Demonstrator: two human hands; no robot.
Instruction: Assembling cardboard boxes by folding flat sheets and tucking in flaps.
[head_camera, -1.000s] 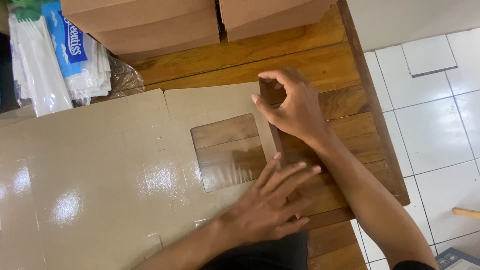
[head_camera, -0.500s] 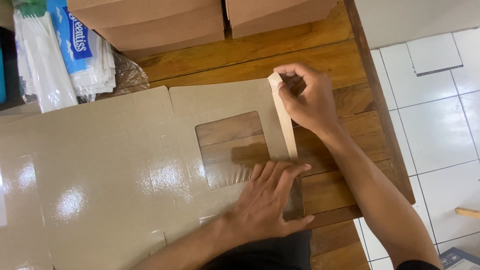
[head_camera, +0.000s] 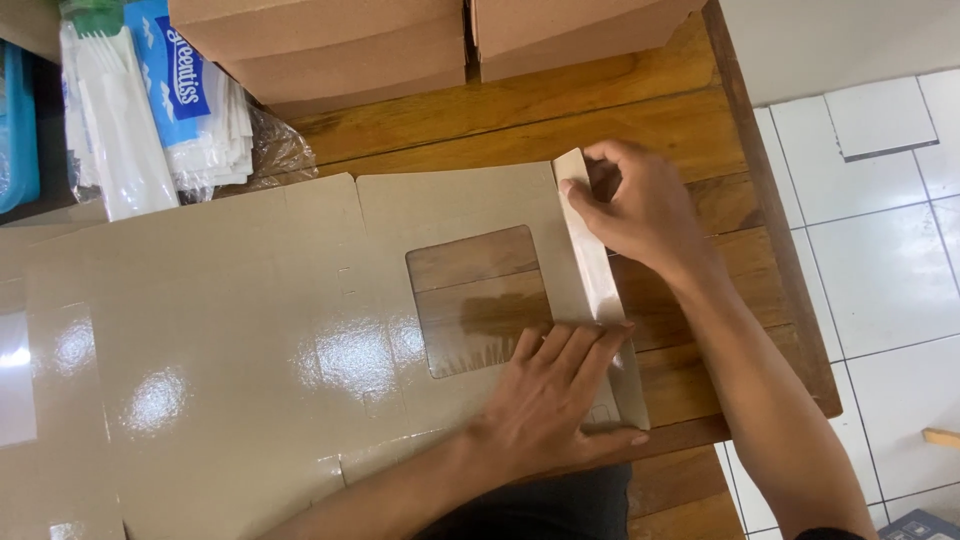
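Note:
A flat, glossy tan cardboard box blank with a clear window cut-out lies on the wooden table. My left hand presses flat on the blank just below the window, fingers spread. My right hand pinches the top of the blank's narrow right edge flap, which stands folded up along its crease.
Brown cardboard boxes stand at the table's far edge. Plastic bags of white cutlery and tissue packs lie at the far left. The table's right edge drops off to a white tiled floor.
My right hand has lifted the right edge flap from lying flat to standing folded up. My left hand slid slightly right and stays pressed on the blank.

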